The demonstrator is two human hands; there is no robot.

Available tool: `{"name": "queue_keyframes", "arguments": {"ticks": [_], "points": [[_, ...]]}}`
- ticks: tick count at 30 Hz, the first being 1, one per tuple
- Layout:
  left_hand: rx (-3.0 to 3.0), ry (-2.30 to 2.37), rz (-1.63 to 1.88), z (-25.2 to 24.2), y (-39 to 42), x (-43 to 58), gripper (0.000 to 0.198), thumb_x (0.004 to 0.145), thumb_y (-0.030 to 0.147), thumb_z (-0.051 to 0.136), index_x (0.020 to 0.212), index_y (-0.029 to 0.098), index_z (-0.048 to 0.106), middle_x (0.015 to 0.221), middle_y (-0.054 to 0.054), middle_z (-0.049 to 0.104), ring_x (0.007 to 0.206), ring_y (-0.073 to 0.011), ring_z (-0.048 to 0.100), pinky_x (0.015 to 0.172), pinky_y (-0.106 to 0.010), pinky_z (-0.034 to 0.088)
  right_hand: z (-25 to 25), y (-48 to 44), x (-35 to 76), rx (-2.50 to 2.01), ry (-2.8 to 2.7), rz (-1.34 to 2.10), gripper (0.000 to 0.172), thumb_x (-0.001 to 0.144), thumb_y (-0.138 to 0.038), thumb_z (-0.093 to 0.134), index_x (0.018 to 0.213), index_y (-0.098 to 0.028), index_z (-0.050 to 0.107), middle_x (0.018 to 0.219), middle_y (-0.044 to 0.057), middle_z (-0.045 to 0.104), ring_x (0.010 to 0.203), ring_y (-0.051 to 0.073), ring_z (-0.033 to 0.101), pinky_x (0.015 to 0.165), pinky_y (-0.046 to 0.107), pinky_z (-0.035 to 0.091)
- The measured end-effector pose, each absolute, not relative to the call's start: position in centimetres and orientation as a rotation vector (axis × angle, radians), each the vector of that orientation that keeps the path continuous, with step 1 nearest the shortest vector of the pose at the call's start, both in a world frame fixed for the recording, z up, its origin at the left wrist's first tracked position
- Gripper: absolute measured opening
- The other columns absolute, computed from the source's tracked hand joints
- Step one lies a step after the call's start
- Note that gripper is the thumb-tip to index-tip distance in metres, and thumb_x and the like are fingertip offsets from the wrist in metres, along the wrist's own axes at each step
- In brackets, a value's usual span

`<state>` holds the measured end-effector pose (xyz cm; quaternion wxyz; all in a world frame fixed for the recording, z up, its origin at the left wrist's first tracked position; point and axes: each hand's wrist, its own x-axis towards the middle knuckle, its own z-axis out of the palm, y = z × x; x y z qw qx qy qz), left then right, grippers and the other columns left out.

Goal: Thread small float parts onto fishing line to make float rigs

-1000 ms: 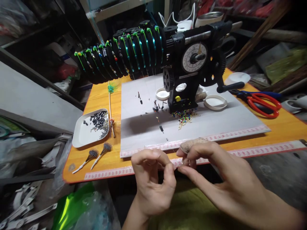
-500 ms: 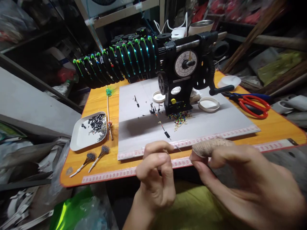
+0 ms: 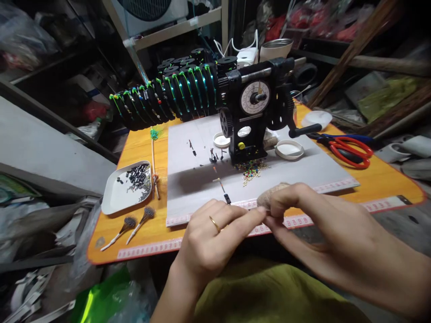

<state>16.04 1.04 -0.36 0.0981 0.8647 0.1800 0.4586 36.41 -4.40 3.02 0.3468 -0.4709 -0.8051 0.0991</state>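
Note:
My left hand, with a gold ring, lies palm down at the table's front edge, its thumb and fingertips pressed together. They meet the pinched fingertips of my right hand, one finger of which has a beige wrap. Whatever sits between the fingertips is hidden or too small to name. Just beyond my left knuckles is a small black piece on a thin line with tiny orange and yellow bits. A black hand-cranked winding machine stands farther back, carrying a row of black spools with green ties.
On the left are a white tray of small black and grey parts and two brush-like bundles. Colored beads lie by the machine's base. Red-handled pliers rest at the right. A measuring tape runs along the front edge.
My left hand has turned palm down and moved right, so its fingertips now meet those of my right hand. The right hand's fingers have drawn in. The view has shifted slightly.

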Motion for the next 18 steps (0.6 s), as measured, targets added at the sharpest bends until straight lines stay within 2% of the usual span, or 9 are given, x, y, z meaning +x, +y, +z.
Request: {"name": "queue_keyframes", "arguments": {"ticks": [4,8,10,13,18], "points": [[2.431,0.619,1.312,0.1,0.4,15.8,0.012,0.094,0.004,0.063,0.099,0.013,0.069,0.084,-0.006,0.075,0.074,-0.0153,0.068,0.067,-0.026,0.056,2.8,-4.2,35.8,-1.164,-1.884,0.509,0.017,0.093,-0.011,0.06,0.103,-0.024,0.053,0.089,-0.001,0.064,0.078,0.012,0.068,0.071,0.02,0.057],[2.18,0.687,1.378,0.1,-0.2,15.8,0.012,0.091,0.003,0.065,0.093,0.015,0.067,0.084,-0.006,0.073,0.079,-0.0148,0.071,0.074,-0.023,0.058,2.0,-4.0,34.8,-0.946,-1.499,0.861,0.024,0.09,-0.01,0.067,0.102,-0.028,0.056,0.087,-0.003,0.065,0.079,0.013,0.071,0.074,0.021,0.062],[2.1,0.732,1.409,0.2,-0.6,15.7,0.014,0.09,0.001,0.064,0.093,0.015,0.067,0.091,-0.007,0.073,0.086,-0.0156,0.072,0.077,-0.024,0.058,1.5,-4.0,34.7,-0.876,-1.512,0.77,0.03,0.088,-0.004,0.067,0.104,-0.028,0.059,0.089,-0.002,0.069,0.082,0.013,0.072,0.077,0.023,0.063],[2.059,0.789,1.395,0.4,-1.0,15.5,0.017,0.089,-0.001,0.063,0.092,0.016,0.066,0.093,-0.006,0.072,0.09,-0.0149,0.071,0.078,-0.023,0.057,0.8,-4.0,35.6,-0.925,-1.826,0.467,0.032,0.091,-0.002,0.061,0.111,-0.026,0.066,0.1,0.002,0.075,0.093,0.016,0.073,0.087,0.026,0.062],[2.053,0.771,1.359,0.4,-1.0,15.3,0.019,0.09,-0.001,0.061,0.094,0.016,0.064,0.085,-0.004,0.07,0.082,-0.0129,0.069,0.075,-0.022,0.056,0.3,-3.6,37.6,-0.939,-2.283,0.245,0.035,0.091,-0.007,0.061,0.122,-0.022,0.067,0.106,0.005,0.073,0.089,0.019,0.072,0.077,0.025,0.06]]}}
